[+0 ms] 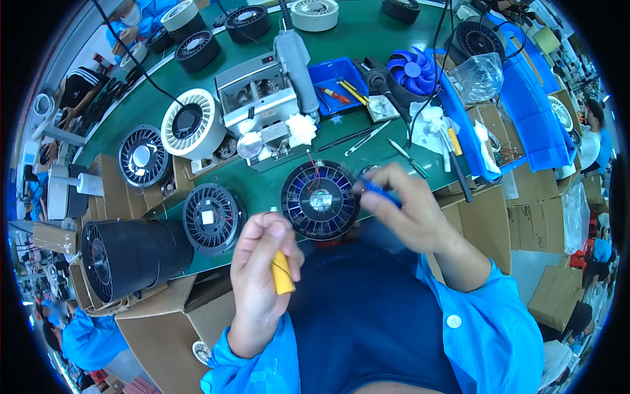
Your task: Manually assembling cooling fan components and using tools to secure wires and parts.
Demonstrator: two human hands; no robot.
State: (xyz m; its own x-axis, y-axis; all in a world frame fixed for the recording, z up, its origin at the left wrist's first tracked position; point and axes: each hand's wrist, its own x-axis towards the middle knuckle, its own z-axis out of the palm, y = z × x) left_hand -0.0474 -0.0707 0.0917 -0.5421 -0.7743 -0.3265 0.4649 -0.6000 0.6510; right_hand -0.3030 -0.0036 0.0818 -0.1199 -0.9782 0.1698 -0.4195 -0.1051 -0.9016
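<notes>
My left hand (264, 259) is closed around a yellow-handled tool (283, 274), its handle end sticking out below the fingers and a small pale tip showing above them. Its exact kind is hidden by the grip. On the right, my right hand (410, 209) pinches a slim blue tool (380, 192), partly blurred and hard to name. Between the two hands lies a round black fan unit (320, 200) with a dark blue ring of slots, a pale square at its centre and thin red wires rising from it. My right fingertips are close to its right edge.
Left of me are a similar round fan unit (212, 218) and a large black cylinder (134, 256). Behind stands a grey machine (259, 98) beside a blue tray (338, 82) of tools. Tweezers (367, 138), a green pen-like tool (408, 159) and blue bins (531, 108) lie to the right.
</notes>
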